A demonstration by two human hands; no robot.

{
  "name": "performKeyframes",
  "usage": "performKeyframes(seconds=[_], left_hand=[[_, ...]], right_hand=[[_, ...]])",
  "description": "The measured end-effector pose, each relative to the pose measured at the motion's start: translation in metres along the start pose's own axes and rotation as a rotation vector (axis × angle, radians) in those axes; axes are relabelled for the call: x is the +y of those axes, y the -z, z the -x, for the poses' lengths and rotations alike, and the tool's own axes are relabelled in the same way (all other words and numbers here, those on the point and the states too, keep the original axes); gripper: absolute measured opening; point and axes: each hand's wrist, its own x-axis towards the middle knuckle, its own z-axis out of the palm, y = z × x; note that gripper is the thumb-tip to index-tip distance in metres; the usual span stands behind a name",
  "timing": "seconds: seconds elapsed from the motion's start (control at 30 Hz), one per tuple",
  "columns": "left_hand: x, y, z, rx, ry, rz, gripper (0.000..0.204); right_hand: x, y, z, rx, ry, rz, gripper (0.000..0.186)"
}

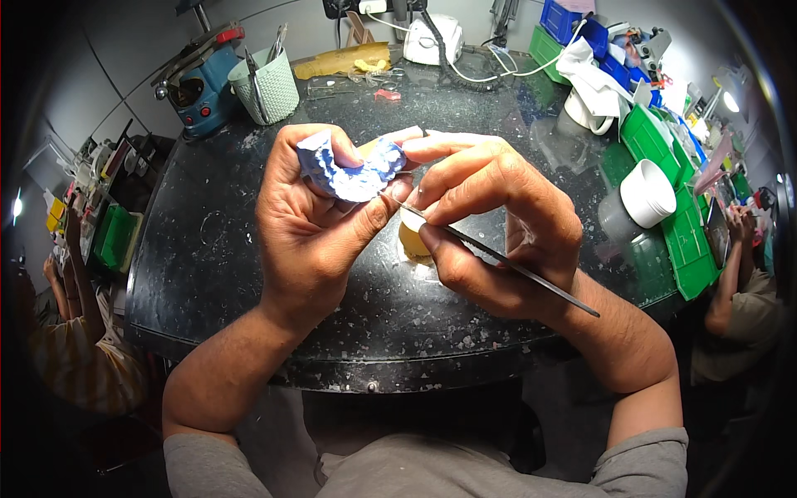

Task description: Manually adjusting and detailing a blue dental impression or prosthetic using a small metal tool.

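Observation:
My left hand (307,224) is closed on a crumpled blue-and-white paper or cloth (353,178), with a small piece at its thumb tip, too small to make out. My right hand (506,224) grips a slim dark metal tool (531,275), like a file, slanting up to the left thumb, its tip close against the small piece. Beneath my fingers stands a pale yellow block (413,242), partly hidden by them, on the black worktable (207,274).
A blue machine (199,100), tool cup (266,87), yellow mat (336,61) and white device (432,40) line the back. Green bins (685,249), a white tub (646,195) and blue bins (564,18) are at right. Co-workers (83,349) (739,299) sit at both sides.

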Motion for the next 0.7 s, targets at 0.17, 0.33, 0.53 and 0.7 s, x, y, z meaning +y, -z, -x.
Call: performKeyframes(seconds=[0.17, 0.33, 0.53, 0.7], left_hand=[[0.002, -0.002, -0.001, 0.016, -0.014, 0.010, 0.038], [0.005, -0.006, -0.003, 0.025, 0.012, 0.003, 0.038], [0.007, -0.007, 0.001, -0.038, -0.003, -0.004, 0.039], [0.010, -0.008, 0.002, -0.023, 0.008, -0.017, 0.041]], right_hand=[[0.000, 0.001, 0.000, -0.011, 0.020, -0.009, 0.021], [-0.002, 0.001, 0.000, 0.082, -0.007, -0.051, 0.023], [-0.004, -0.006, 0.004, 0.221, -0.043, -0.050, 0.025], [-0.005, 0.001, 0.004, 0.120, -0.004, -0.061, 0.025]])
